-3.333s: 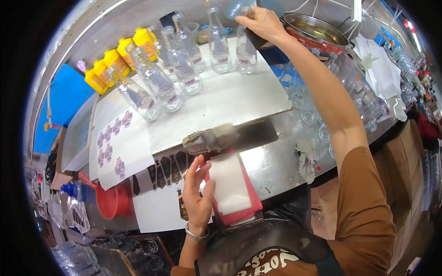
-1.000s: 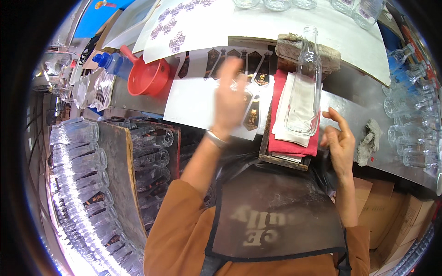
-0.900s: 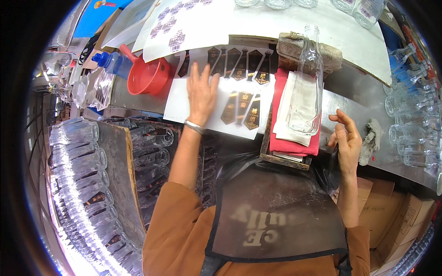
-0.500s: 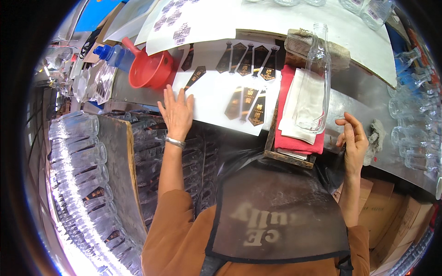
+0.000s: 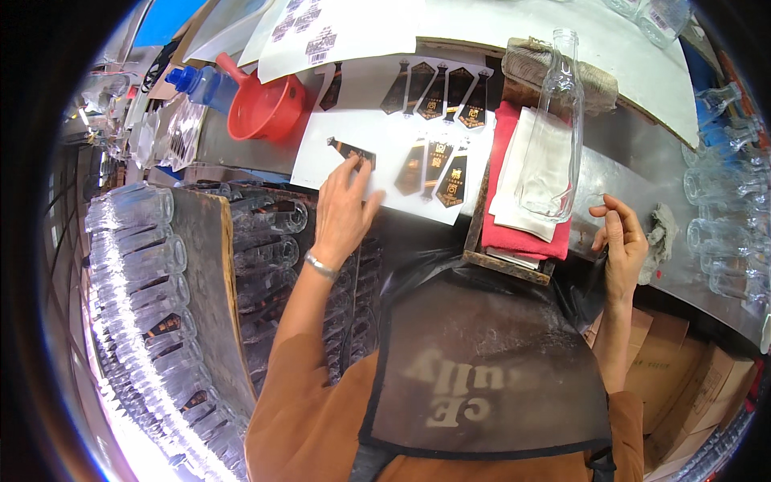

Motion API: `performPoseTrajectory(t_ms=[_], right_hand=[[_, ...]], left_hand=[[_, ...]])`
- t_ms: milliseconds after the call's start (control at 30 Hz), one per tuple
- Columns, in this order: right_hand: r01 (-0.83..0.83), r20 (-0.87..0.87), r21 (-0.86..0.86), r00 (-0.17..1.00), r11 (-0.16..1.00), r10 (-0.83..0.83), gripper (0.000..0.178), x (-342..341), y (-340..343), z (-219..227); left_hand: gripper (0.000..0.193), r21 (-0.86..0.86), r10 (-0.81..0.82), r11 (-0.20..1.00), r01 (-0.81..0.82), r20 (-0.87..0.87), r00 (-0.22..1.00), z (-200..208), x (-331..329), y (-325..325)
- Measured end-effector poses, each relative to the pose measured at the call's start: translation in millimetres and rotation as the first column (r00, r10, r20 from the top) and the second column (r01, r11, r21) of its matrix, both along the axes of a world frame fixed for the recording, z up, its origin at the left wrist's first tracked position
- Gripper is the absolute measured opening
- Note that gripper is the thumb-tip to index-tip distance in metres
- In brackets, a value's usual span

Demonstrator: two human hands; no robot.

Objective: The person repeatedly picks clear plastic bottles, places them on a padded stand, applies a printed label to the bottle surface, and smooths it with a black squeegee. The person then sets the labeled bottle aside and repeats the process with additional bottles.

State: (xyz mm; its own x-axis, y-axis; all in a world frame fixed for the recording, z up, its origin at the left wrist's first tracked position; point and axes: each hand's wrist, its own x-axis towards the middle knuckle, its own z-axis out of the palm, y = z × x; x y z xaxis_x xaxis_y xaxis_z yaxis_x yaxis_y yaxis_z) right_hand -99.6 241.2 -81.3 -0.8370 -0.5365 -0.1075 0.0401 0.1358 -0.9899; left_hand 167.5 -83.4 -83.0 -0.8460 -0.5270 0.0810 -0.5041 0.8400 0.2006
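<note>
With bent fingers pressed on its wide end, my left hand (image 5: 345,210) has hold of a black-and-gold decal (image 5: 345,149) on the white sheet (image 5: 319,181). More black tie-shaped decals (image 5: 431,103) lie spread over the sheet's right part. My right hand (image 5: 623,247) is half curled, fingers apart, with nothing visible in it. Just left of that hand a clear glass bottle (image 5: 552,136) lies on white cloth (image 5: 514,205) over a red cloth (image 5: 499,153), its neck resting on a rolled towel (image 5: 604,80).
At the back left stand a red plastic dipper (image 5: 269,111) and a blue-capped bottle (image 5: 207,90). Racked glass bottles (image 5: 132,265) fill the lower left, behind a board (image 5: 205,273). A grey rag (image 5: 662,233) and more bottles (image 5: 711,237) are on the right, cardboard boxes (image 5: 683,373) below.
My left hand has moved right from beside the dipper onto the single decal. That decal has turned and shifted nearer me. My right hand stays about where it was.
</note>
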Motion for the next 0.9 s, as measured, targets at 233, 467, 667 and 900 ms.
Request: performPoseTrajectory(t_ms=[233,467,667,900], right_hand=[[-0.032,-0.025,-0.037,0.999,0.999,0.031,0.029,4,-16,10],[-0.02,0.008,0.007,1.0,1.0,0.02,0.028,-1,6,-3],[0.001,0.007,-0.038,1.0,0.999,0.0,0.026,-5,-5,15],[-0.016,-0.021,-0.052,1.0,0.999,0.015,0.027,-7,-9,26]], left_hand=[[0.06,-0.052,-0.056,0.997,0.05,-0.125,0.991,-28,34,-18],[0.021,0.452,0.283,0.883,-0.126,-0.298,0.912,12,29,2],[0.028,0.813,0.42,0.469,0.345,-0.548,0.723,58,-104,14],[0.029,-0.17,-0.608,0.758,0.63,-0.535,0.586,92,-188,62]])
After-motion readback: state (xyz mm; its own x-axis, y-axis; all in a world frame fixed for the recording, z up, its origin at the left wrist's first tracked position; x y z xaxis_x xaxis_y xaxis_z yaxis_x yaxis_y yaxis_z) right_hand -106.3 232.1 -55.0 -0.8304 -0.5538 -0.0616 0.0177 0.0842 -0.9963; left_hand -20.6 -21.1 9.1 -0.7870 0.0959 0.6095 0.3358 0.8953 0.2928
